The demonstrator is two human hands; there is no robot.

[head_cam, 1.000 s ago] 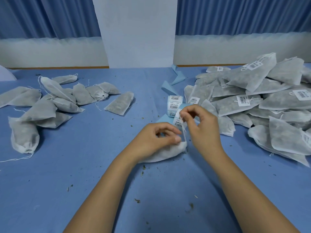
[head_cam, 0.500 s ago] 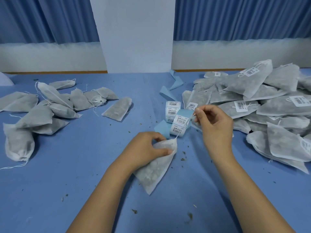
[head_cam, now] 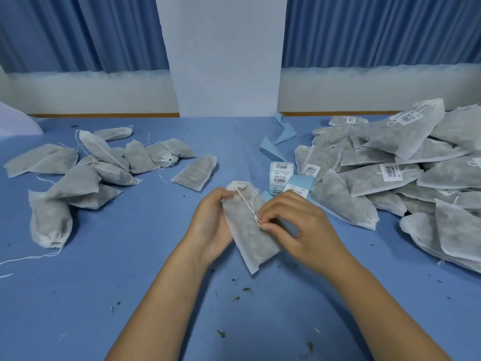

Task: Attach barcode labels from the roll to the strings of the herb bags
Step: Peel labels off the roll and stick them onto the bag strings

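Dry herb crumbs (head_cam: 236, 298) dot the blue surface (head_cam: 125, 269) nearest the camera. Just beyond, the left hand (head_cam: 212, 227) grips a white gauze herb bag (head_cam: 251, 238), fingers curled round its gathered neck. The bag is tilted, and greenish filling shows through. The right hand (head_cam: 302, 230) pinches the end of its white string (head_cam: 247, 204). Behind them lies the label roll (head_cam: 281, 174), with unlabelled bags (head_cam: 86, 178) left and labelled bags (head_cam: 390, 175) right.

A blue table (head_cam: 130, 295) carries dark crumbs (head_cam: 235, 298) scattered near its middle. Folded blue paper scraps (head_cam: 285, 132) lie farther back, right of centre. Behind the table, blue curtains (head_cam: 78, 32) hang left and right of a white panel (head_cam: 223, 56).
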